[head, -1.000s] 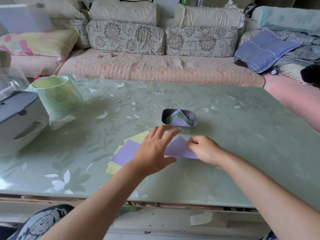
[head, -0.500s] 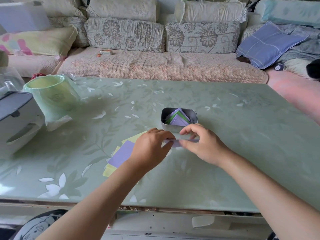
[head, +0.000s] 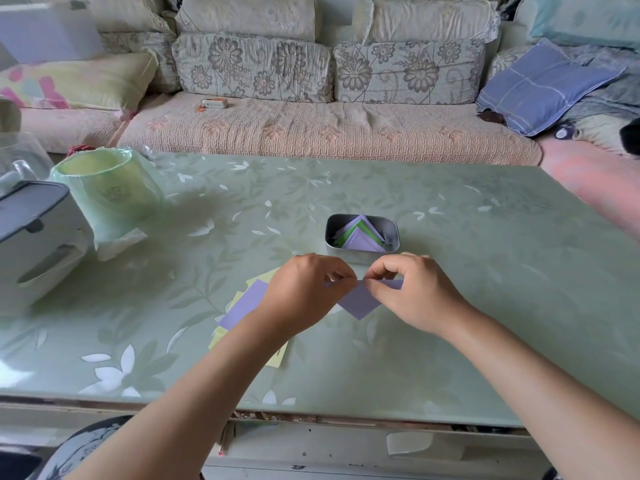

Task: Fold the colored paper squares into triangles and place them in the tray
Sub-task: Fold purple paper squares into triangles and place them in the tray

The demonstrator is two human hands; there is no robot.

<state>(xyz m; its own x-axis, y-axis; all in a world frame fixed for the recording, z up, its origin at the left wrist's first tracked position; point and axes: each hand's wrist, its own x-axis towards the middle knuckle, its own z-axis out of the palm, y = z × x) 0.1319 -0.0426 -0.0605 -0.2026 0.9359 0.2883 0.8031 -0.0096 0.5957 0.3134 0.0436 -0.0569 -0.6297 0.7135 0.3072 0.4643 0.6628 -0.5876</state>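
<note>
Purple paper (head: 358,301) just in front of tray (head: 360,257), top edge pinched by left hand (head: 304,299) and right hand (head: 415,296), spare squares (head: 242,303) front-left of tray, green bin (head: 107,192) well left, broad tabletop (head: 502,271) right.

Bathing in soft, even daylight, throwing faint shadows across the glossy pale-green flower-patterned tabletop (head: 485,289), bowing toward the edges.
</note>
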